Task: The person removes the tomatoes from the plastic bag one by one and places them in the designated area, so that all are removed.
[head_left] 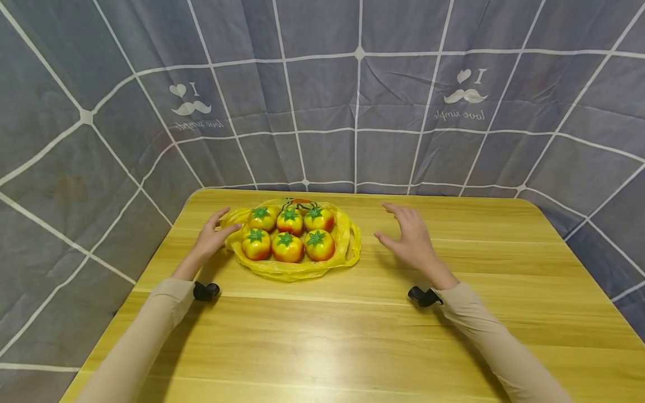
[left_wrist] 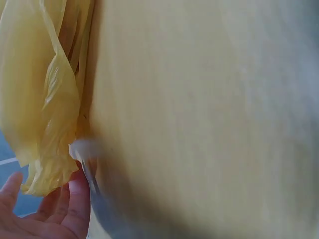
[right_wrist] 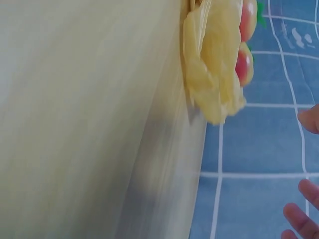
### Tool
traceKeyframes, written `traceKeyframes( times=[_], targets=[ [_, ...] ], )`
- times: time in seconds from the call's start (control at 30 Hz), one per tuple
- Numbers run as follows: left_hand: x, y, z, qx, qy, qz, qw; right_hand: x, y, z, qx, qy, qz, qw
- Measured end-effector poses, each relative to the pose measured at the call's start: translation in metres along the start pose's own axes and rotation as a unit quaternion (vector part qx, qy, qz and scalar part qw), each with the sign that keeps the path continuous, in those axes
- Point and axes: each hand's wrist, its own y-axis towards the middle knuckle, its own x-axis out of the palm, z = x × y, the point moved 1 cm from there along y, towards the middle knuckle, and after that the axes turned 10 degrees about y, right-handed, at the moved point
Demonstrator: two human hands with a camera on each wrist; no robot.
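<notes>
Several yellow-red tomatoes [head_left: 288, 247] with green leafy tops sit in two rows on a spread yellow plastic bag [head_left: 287, 272]. At the bag's left edge is my left hand [head_left: 210, 238], thumb and fingers apart. In the left wrist view, the bag's crumpled end [left_wrist: 52, 169] lies between the thumb and fingers of that hand [left_wrist: 55, 224]; whether they touch it is hard to tell. My right hand [head_left: 410, 238] hovers to the right of the bag, fingers spread, holding nothing. Its fingertips [right_wrist: 299, 219] show in the right wrist view, apart from the bag [right_wrist: 214, 89].
The bag lies on a wooden table [head_left: 312, 336], toward its far left part. Behind the table hangs a grey-blue cloth [head_left: 322, 101] with white lines, which also covers both sides. Black wrist cameras [head_left: 206, 291] sit at the cuffs.
</notes>
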Motion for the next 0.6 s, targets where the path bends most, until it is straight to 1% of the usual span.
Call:
traceKeyframes(
  times=[0.2,0.37,0.43,0.6],
  targets=[
    [0.002,0.003,0.002,0.001,-0.005,0.009,0.9999,0.014,0.007,-0.01,0.023,0.045,-0.015,0.9986],
    [0.002,0.005,0.003,0.004,-0.018,0.007,0.9998,0.026,0.011,-0.016,0.047,0.082,-0.024,0.9952],
    [0.002,0.005,0.004,0.004,-0.022,0.007,0.9997,0.031,0.013,-0.019,0.052,0.088,-0.03,0.9943],
    [0.002,0.006,0.004,0.005,-0.027,0.003,0.9996,0.041,0.018,-0.028,0.048,0.092,-0.046,0.9935]
  ],
)
